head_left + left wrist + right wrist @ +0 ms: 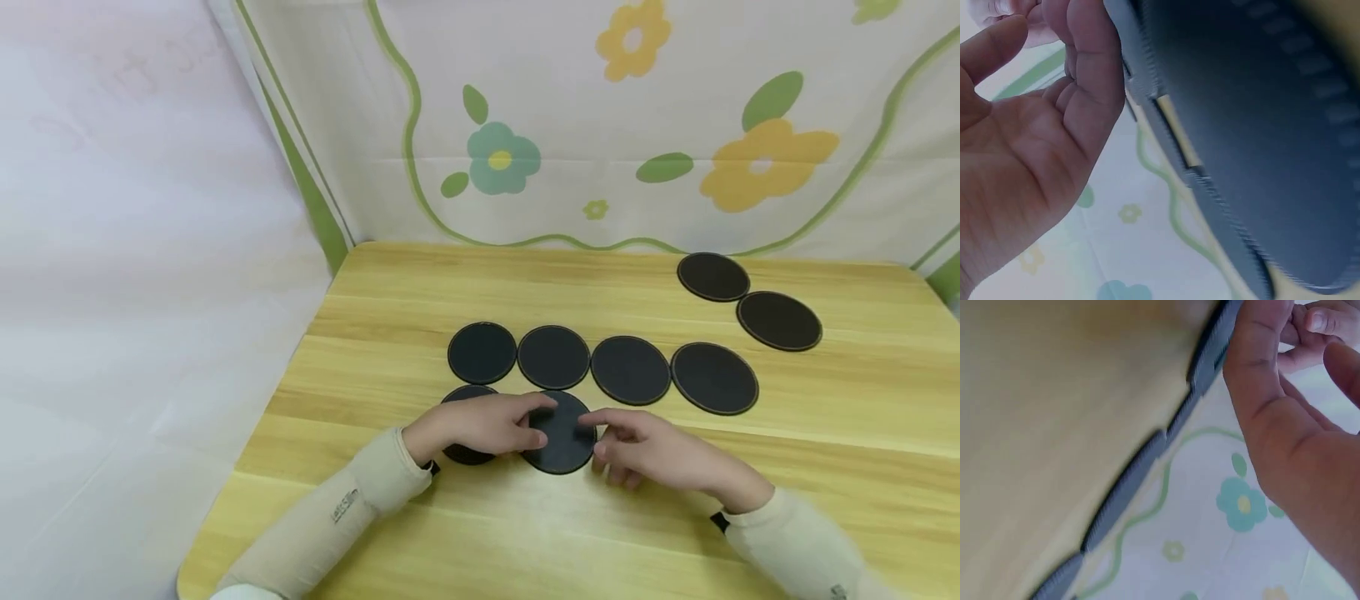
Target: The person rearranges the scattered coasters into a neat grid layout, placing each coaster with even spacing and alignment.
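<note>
A round black coaster point(561, 454) with a thin edge line lies on the table between the two hands. My left hand point(487, 423) reaches over its left side, with index finger and thumb spread above the surface. From the right comes my right hand point(663, 450), its index finger extended over the coaster's right edge and its thumb close by the rim. The other right fingers bend loosely towards the table. Another black coaster point(467, 457) is partly hidden under the left hand. In the left wrist view, a large coaster point(1254, 137) with a stitched rim lies beside the fingers.
Behind the hands, a row of several coasters point(553, 357) lies edge to edge. At the back right are two more coasters, one farther back point(713, 277) and one nearer point(779, 321). The wooden table point(360, 542) ends at a flower-printed cloth point(555, 75).
</note>
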Motion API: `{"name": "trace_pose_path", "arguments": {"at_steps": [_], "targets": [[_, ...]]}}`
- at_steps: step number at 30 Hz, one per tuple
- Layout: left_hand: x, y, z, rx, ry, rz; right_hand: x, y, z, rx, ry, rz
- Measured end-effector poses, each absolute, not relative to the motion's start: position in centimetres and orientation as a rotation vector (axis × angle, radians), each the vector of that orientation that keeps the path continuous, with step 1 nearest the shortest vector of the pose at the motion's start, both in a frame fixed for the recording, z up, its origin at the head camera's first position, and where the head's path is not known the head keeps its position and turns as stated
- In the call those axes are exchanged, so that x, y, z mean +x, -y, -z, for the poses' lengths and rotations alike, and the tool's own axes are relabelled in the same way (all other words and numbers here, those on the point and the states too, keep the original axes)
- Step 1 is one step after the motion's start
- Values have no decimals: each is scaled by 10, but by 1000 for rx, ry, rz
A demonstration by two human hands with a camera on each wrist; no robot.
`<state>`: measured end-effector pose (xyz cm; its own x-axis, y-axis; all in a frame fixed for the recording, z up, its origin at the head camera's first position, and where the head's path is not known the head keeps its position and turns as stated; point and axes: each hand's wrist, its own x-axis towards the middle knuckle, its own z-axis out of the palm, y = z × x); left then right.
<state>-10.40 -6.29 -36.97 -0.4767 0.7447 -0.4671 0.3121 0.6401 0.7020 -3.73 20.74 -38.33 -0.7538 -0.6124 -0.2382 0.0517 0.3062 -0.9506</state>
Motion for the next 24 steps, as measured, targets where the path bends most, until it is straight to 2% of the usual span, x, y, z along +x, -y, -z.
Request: {"name": "trace_pose_path", "arguments": {"at_steps": [4, 10, 17, 24], "targets": [[-114, 48, 359, 853, -2035, -736, -51, -224, 371, -497, -2118, 1478], [-128, 27, 345, 862, -2003, -844, -83, -266, 357, -313, -2326, 1421], [-132, 10, 336, 866, -1989, -855, -127, -339, 367, -89, -2620, 1086], [-134, -6, 331, 884, -1971, -858, -148, -410, 384, 17, -2760, 698]]}}
